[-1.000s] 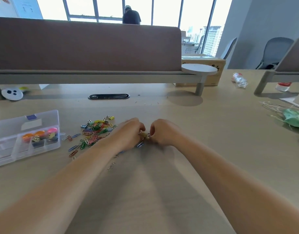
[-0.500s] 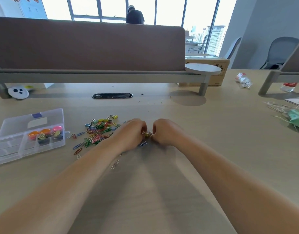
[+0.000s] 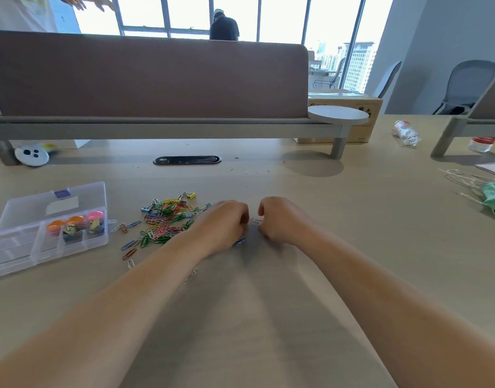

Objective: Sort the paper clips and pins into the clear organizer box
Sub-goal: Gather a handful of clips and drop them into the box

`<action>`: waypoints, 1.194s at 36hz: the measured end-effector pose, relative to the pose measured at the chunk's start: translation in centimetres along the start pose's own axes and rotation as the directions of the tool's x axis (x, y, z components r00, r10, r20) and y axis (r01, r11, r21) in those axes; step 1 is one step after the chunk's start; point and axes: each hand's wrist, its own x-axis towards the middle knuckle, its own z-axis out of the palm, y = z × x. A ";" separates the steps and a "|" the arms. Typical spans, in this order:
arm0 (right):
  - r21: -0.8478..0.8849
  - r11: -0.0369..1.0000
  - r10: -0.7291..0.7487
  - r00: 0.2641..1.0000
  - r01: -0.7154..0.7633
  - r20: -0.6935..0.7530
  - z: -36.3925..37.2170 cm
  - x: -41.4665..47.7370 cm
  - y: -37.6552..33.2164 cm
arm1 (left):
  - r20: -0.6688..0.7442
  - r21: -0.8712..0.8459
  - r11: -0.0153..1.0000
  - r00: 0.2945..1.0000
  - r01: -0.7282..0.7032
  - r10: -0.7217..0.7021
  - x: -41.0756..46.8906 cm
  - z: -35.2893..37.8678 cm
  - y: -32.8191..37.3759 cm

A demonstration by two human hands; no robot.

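A clip is pinched in the right grip, low over the counter. The left grip is curled close beside it; whether anything is held there cannot be told. The pile of coloured clips is spread between the left grip and the open box.

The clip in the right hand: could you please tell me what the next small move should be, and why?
Probably carry the clip across to the box on the left and drop it in a bare compartment: the right hand pinches it, clear of the left hand, and the box lies open.
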 end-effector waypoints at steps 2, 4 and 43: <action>0.006 1.000 -0.009 1.000 0.009 -0.006 0.0 0.0 0.0 | -0.014 -0.037 0.999 1.000 0.024 -0.024 0.0 0.0 -0.1; 0.016 1.000 -0.015 1.000 0.015 -0.002 0.0 0.0 -0.1 | -0.042 -0.103 0.994 0.998 0.038 -0.043 -0.1 0.0 -0.2; 0.169 0.982 -0.094 0.995 0.088 0.030 2.0 4.1 -10.1 | -0.223 -0.297 0.915 0.912 0.274 -0.345 -4.8 -7.5 -9.5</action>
